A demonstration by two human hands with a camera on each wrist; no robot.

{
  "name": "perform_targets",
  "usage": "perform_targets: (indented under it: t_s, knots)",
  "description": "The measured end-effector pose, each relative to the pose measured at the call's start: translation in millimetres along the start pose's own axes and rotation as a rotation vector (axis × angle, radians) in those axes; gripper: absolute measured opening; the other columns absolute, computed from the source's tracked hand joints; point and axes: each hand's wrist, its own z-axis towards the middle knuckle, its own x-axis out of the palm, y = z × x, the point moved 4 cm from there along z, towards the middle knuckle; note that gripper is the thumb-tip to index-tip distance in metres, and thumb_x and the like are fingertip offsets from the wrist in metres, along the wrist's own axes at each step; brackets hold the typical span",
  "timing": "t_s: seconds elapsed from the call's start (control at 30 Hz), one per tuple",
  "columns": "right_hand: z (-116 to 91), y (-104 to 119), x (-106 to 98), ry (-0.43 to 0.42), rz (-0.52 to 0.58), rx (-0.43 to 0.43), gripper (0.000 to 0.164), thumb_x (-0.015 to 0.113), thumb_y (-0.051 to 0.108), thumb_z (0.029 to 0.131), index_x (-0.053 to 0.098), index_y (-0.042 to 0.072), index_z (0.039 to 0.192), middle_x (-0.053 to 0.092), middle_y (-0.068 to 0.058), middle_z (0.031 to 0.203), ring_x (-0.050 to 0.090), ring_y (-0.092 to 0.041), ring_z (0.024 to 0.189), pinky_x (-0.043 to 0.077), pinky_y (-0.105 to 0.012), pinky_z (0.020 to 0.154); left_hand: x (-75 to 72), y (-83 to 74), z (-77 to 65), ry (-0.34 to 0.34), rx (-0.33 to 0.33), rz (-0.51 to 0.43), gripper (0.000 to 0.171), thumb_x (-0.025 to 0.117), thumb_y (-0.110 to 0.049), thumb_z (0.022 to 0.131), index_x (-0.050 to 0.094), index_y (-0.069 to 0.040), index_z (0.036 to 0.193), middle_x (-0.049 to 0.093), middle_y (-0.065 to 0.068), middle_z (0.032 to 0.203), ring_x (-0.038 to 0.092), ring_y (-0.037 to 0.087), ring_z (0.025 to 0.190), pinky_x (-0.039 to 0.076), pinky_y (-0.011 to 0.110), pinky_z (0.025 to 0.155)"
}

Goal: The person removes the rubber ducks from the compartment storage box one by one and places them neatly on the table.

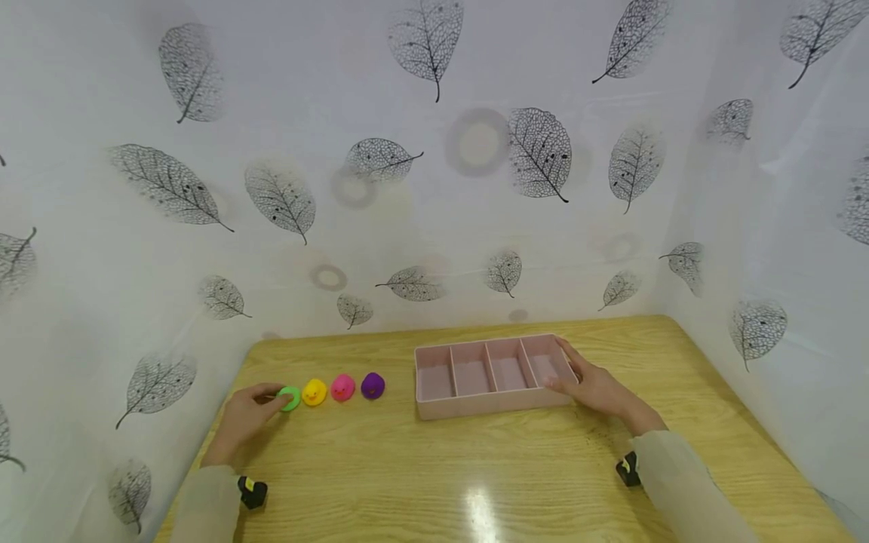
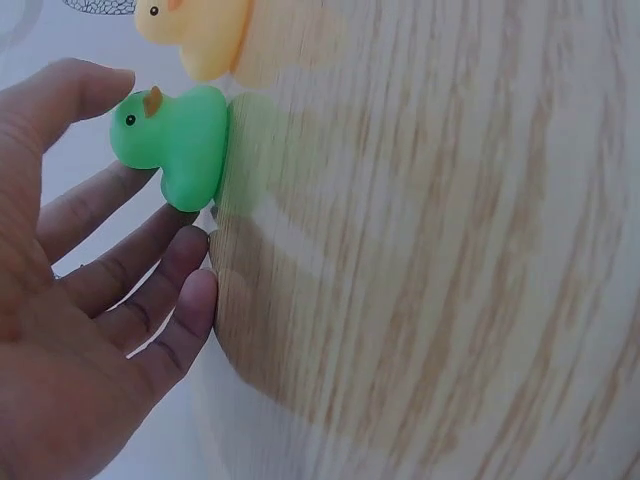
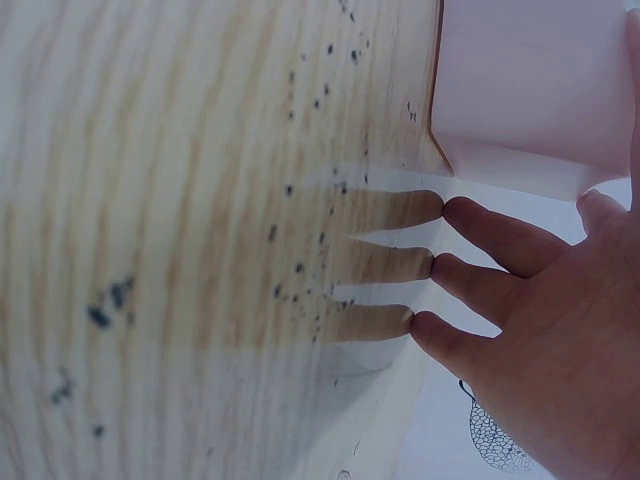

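At the left of the table, my left hand point(image 1: 250, 416) pinches a small green rubber duck point(image 2: 190, 140) between thumb and forefinger; the duck sits on the wood. In a row to its right sit a yellow rubber duck point(image 1: 314, 392), a pink rubber duck point(image 1: 342, 388) and a purple rubber duck point(image 1: 373, 385). My right hand point(image 1: 600, 388) grips the right end of a pale pink divided box point(image 1: 495, 403), thumb over the front rim and forefinger at the far corner. Its other fingertips touch the table in the right wrist view. The box's compartments hold nothing.
The wooden table point(image 1: 421, 467) has dark specks near the right hand. A white curtain point(image 1: 434, 226) with printed leaves surrounds its back and sides. A small black device point(image 1: 253, 492) is on the left wrist, another point(image 1: 628, 469) on the right.
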Motion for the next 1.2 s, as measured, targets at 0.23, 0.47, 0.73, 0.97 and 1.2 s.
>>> perform_targets:
  t_s: [0.23, 0.47, 0.73, 0.97, 1.2]
  knots:
    - [0, 0, 1, -0.005, -0.002, 0.002, 0.097, 0.061, 0.061, 0.1, -0.001, 0.035, 0.17, 0.033, -0.033, 0.165, 0.049, -0.06, 0.139, 0.046, -0.073, 0.107, -1.7, -0.9, -1.1, 0.009, -0.013, -0.002, 0.063, 0.071, -0.051, 0.098, 0.068, 0.0, 0.135, 0.073, 0.022, 0.127, 0.069, 0.027, 0.106, 0.056, 0.046, 0.095]
    - [-1, 3, 0, -0.004, -0.005, -0.008, 0.097, 0.061, 0.059, 0.101, -0.001, 0.034, 0.17, 0.033, -0.035, 0.164, 0.05, -0.06, 0.138, 0.047, -0.073, 0.106, -2.3, 0.0, -3.5, -0.025, 0.008, -0.023, 0.05, 0.073, -0.036, 0.1, 0.068, 0.0, 0.135, 0.069, 0.028, 0.134, 0.069, 0.041, 0.116, 0.059, 0.051, 0.095]
    - [-1, 2, 0, 0.001, -0.01, -0.003, 0.096, 0.061, 0.059, 0.101, -0.001, 0.035, 0.17, 0.035, -0.034, 0.163, 0.053, -0.059, 0.135, 0.049, -0.072, 0.105, -3.4, -1.0, -3.4, -0.027, 0.028, -0.021, 0.042, 0.073, -0.025, 0.099, 0.07, 0.002, 0.131, 0.069, 0.029, 0.131, 0.069, 0.043, 0.116, 0.056, 0.024, 0.077]
    - [2, 3, 1, 0.001, -0.016, -0.01, 0.096, 0.06, 0.06, 0.101, -0.002, 0.035, 0.17, 0.035, -0.036, 0.162, 0.053, -0.06, 0.134, 0.048, -0.072, 0.105, -4.7, -1.4, -4.3, -0.025, 0.03, -0.035, 0.044, 0.072, -0.025, 0.1, 0.069, 0.002, 0.134, 0.07, 0.027, 0.133, 0.068, 0.042, 0.12, 0.054, 0.02, 0.081]
    - [-1, 7, -5, -0.001, -0.04, -0.025, 0.096, 0.061, 0.06, 0.101, 0.005, 0.029, 0.171, 0.039, -0.038, 0.159, 0.054, -0.058, 0.134, 0.048, -0.07, 0.107, -11.2, -17.0, -2.4, -0.133, 0.06, -0.022, 0.05, 0.064, -0.033, 0.104, 0.062, -0.001, 0.143, 0.061, 0.03, 0.145, 0.059, 0.047, 0.131, 0.057, 0.054, 0.101]
